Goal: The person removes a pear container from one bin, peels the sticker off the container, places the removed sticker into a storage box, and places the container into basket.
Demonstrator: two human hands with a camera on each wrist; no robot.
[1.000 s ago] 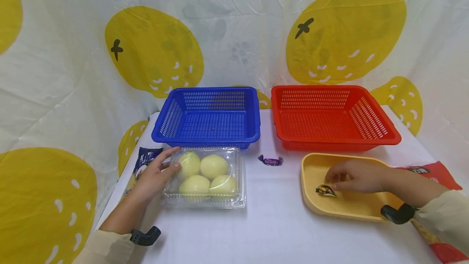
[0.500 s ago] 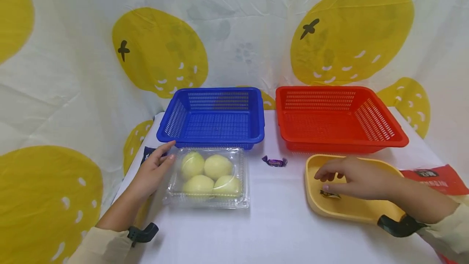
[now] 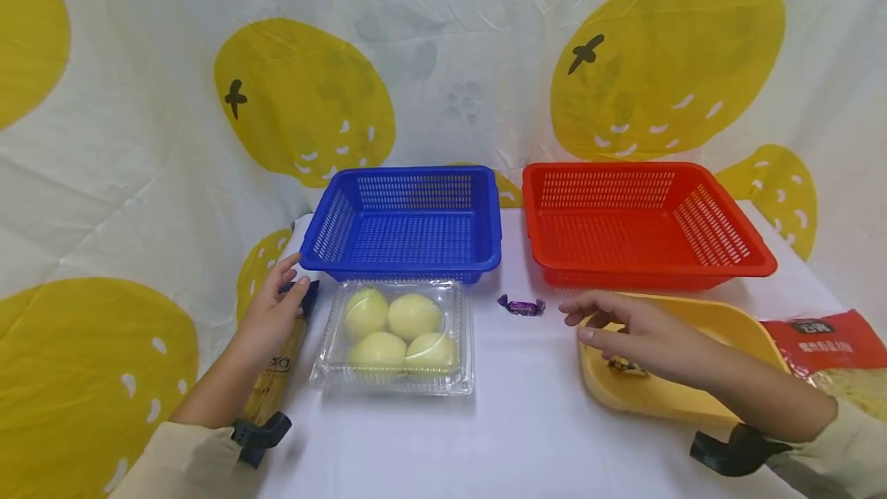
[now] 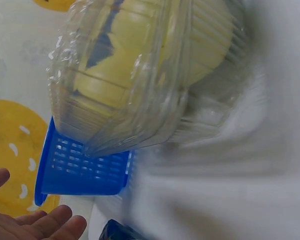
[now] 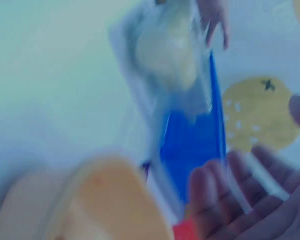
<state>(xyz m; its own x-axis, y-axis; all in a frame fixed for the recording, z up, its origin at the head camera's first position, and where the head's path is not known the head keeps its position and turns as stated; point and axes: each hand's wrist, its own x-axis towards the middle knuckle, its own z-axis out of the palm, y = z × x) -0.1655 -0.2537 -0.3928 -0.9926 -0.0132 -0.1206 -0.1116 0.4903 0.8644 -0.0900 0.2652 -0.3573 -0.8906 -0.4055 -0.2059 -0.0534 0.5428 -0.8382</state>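
Note:
My left hand (image 3: 272, 319) is held with loose fingers just left of a clear plastic box (image 3: 322, 380) of pale yellow round fruit (image 3: 414, 316). Beneath that hand lies a long straw-coloured pack (image 3: 266, 391) with dark blue ends, partly covered by the hand and wrist. My right hand (image 3: 640, 337), fingers relaxed and holding nothing, hovers over the left side of a yellow tray (image 3: 738, 322). In the tray, partly behind the thumb, lies a small black and gold wrapped candy (image 3: 627, 366). A purple wrapped candy (image 3: 521, 306) lies on the cloth left of the right fingertips.
Behind the box stands a blue basket (image 3: 402, 268), and a red basket (image 3: 651, 272) is beside it. A red-topped bag (image 3: 828, 341) with pale yellow contents lies right of the tray. White cloth (image 3: 506, 422) covers the table; a patterned curtain (image 3: 457, 60) hangs behind.
My left hand has moved left, away from the fruit box's edge, showing more of the long pack. My right hand has lifted off the candy in the tray and shifted left.

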